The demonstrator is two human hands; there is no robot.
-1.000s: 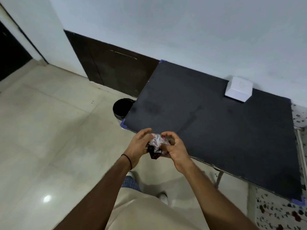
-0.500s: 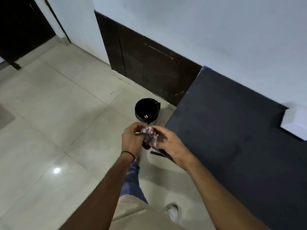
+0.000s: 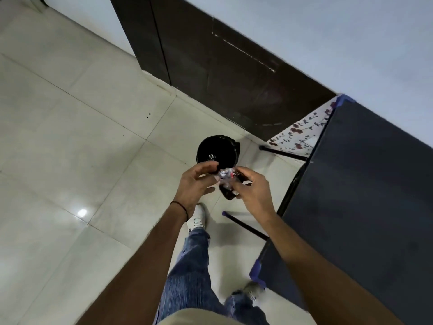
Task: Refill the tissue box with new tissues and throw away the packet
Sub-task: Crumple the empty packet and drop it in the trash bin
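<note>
1. Crumpled packet (image 3: 226, 181) held between both hands at mid-frame, above the floor (image 3: 70, 137), just in front of the bin (image 3: 216, 152) in this view.
2. Packet: clear plastic with white, red and dark print, scrunched into a small wad; dark lower end pokes out below the fingers.
3. Right hand (image 3: 254, 192): fingers curled tight around the packet's right side, thumb and fingertips pinching it. Firm grip.
4. Left hand (image 3: 195, 184): fingers half spread, thumb and forefinger tips touching the packet's upper left edge; remaining fingers loose, palm open toward the packet. Contact light; real grip or mere touch hard to judge.
5. Thin black band (image 3: 181, 207) on left wrist.
6. Bin: small, round, black, lined with a black bag, standing on the pale tiled floor near the dark wall panel (image 3: 222, 78). Mouth open upward, something small and shiny visible inside. Near rim partly hidden by left fingertips.
7. Table (image 3: 363, 184) with dark top at right, blue tape on its corners, black legs; floral cloth (image 3: 302, 134) showing beyond its far edge. Bin stands off the table's left side.
8. Below the arms: blue jeans (image 3: 194, 277), white shoe (image 3: 198, 218) forward near the bin, second shoe (image 3: 251, 292) back beside the table corner.
9. Tissue box not in frame.
</note>
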